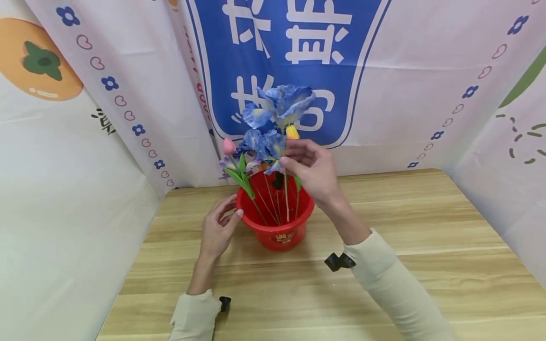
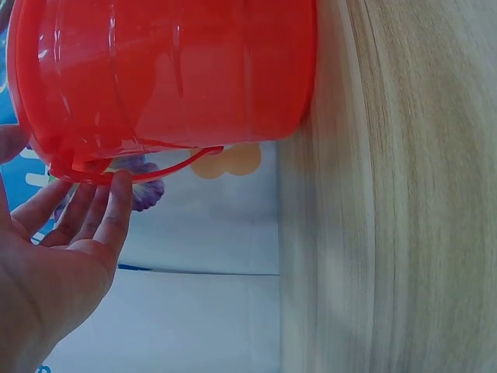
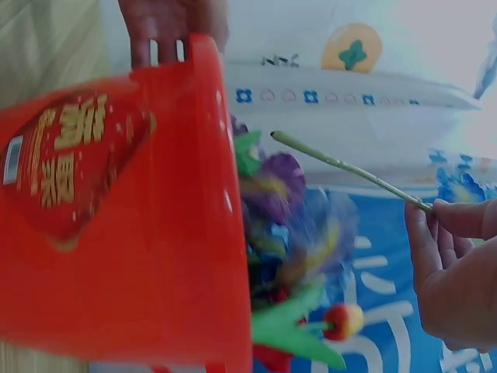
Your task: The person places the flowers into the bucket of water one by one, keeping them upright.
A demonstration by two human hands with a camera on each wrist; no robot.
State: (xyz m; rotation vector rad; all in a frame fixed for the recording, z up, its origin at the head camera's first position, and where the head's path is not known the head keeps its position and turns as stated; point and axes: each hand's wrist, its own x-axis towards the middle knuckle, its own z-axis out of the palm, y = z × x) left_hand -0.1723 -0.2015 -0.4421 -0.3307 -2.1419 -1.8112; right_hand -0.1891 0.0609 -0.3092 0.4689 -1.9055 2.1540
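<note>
A red plastic bucket stands on the wooden table with several artificial flowers in it, among them blue irises and a pink tulip. My left hand holds the bucket's left rim; in the left wrist view its fingertips touch the rim beside the red handle. Between thumb and fingers, my right hand pinches the green stem of a large blue iris. The stem has its lower end free above the bucket's rim in the right wrist view.
A yellow tulip shows just behind my right hand. White printed cloth with a blue panel hangs behind the table. Purple flowers and green leaves stick out past the bucket's rim.
</note>
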